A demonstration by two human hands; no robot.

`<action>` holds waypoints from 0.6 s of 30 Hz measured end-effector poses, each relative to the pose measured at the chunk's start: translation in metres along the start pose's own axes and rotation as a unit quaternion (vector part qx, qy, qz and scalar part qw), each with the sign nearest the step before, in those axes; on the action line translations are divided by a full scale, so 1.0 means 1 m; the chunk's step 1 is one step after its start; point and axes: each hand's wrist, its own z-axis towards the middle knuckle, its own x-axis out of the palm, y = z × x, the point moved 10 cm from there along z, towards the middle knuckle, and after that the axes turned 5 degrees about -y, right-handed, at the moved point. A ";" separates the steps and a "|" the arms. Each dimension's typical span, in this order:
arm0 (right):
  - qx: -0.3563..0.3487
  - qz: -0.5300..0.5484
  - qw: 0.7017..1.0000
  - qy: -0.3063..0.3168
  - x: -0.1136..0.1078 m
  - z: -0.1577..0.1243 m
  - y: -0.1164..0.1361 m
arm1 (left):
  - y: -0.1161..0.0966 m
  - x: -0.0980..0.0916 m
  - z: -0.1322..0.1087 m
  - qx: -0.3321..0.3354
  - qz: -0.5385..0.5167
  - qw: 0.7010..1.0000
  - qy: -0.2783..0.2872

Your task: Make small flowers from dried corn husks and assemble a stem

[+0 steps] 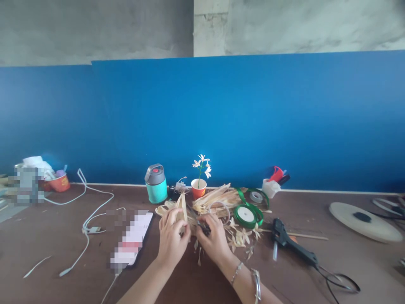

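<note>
My left hand (174, 234) is closed, with a pale dried corn husk strip (183, 207) pinched in its fingers and standing up above them. Close beside it, my right hand (213, 236) is wrapped round dark-handled scissors (205, 229), partly hidden by the fingers. More dried husks (218, 199) lie in a heap just beyond both hands. Several small husk flowers (242, 237) are scattered to the right of my right hand. A finished flower stem (200, 171) with pale blossoms stands upright in a red paper cup (198, 188) behind the heap.
Green ribbon on a spool (247, 215) and a roll of tape (255, 196) sit right of the husks. Farther right lies a black glue gun (292, 245) with its cord. A phone (134, 238), white cables (95, 215) and a teal jar (156, 188) are on the left.
</note>
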 end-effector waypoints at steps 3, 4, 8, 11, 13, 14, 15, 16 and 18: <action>0.005 0.012 1.000 0.026 0.007 -0.002 -0.001 | -0.004 0.005 -0.002 0.017 -0.016 1.000 0.021; 0.010 0.007 0.999 0.030 0.009 -0.003 -0.003 | -0.006 0.007 -0.002 0.020 -0.018 0.999 0.027; 0.008 -0.018 0.998 0.055 0.014 -0.004 -0.006 | -0.004 0.011 -0.003 0.008 -0.016 0.999 0.043; -0.010 -0.030 0.997 0.069 0.015 -0.005 -0.003 | -0.002 0.013 -0.004 0.006 -0.018 0.999 0.051; -0.017 -0.032 0.997 0.071 0.015 -0.005 0.000 | -0.002 0.014 -0.004 0.010 -0.024 0.998 0.053; -0.019 -0.033 0.997 0.071 0.015 -0.005 0.001 | -0.003 0.014 -0.004 0.011 -0.026 0.998 0.054; -0.022 -0.034 0.997 0.072 0.015 -0.005 0.002 | -0.003 0.014 -0.004 0.011 -0.026 0.998 0.053; -0.025 -0.037 0.997 0.070 0.015 -0.005 0.003 | -0.003 0.014 -0.005 0.008 -0.024 0.998 0.051; -0.032 -0.047 0.997 0.060 0.015 -0.005 0.005 | -0.002 0.014 -0.005 -0.003 -0.017 0.999 0.045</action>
